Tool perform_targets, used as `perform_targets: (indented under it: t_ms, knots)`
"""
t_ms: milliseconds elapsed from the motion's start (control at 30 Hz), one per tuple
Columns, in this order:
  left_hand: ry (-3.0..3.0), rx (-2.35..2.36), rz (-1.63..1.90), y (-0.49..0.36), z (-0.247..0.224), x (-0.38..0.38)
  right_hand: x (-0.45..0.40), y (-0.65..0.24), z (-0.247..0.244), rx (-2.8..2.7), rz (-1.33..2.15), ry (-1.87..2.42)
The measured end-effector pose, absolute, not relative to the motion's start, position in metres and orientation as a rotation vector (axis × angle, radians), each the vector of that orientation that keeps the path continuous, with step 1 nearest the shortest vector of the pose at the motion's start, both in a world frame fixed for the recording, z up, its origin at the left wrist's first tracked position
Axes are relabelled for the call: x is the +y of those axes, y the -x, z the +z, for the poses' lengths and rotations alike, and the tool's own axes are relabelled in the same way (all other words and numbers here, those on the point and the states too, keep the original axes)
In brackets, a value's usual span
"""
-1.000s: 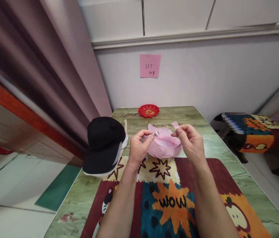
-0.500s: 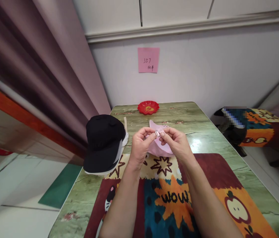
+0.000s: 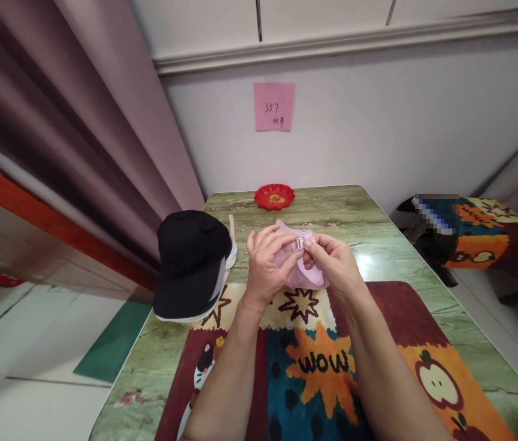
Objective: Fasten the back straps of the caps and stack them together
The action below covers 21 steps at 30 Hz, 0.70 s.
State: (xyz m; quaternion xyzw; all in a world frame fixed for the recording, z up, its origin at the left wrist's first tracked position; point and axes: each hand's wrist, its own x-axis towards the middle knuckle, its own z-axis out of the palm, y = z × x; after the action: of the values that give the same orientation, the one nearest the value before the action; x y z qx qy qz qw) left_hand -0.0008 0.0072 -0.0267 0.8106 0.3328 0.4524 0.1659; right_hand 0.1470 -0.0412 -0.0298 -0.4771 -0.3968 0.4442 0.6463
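A pink cap (image 3: 311, 277) is held above the green marbled table, near the back edge of the patterned mat. My right hand (image 3: 335, 263) pinches its strap beside a small silver buckle (image 3: 300, 243). On the other side, my left hand (image 3: 270, 263) has its fingers partly spread, with the index fingertip and thumb close to the buckle and the pink cloth. Whether those fingertips grip the cloth is hard to tell. Part of the cap is hidden behind both hands.
Black cap (image 3: 192, 260) stacked over pale ones at the table's left edge. Red scalloped dish (image 3: 274, 196) at the back. Colourful mat (image 3: 387, 312) under my forearms. Pink note (image 3: 274, 107) on the wall. A stool with patterned cover (image 3: 482, 239) stands right of the table.
The buckle has shifted slightly right with my right hand. My left hand's fingers have loosened from their pinch and spread, the outer ones lifting.
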Motion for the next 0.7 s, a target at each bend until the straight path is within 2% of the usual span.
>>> perform_targets:
  t_ms: [533,700]
  knots:
    - [-2.301,0.818,1.386,0.0043,-0.0274,0.0101,-0.0482,-0.1448,-0.0224,-1.055,0.92,1.129]
    - [-2.135,0.842,1.486,0.0059,-0.0295,0.0136,-0.0492,-0.1432,-0.02,-1.015,0.839,1.155]
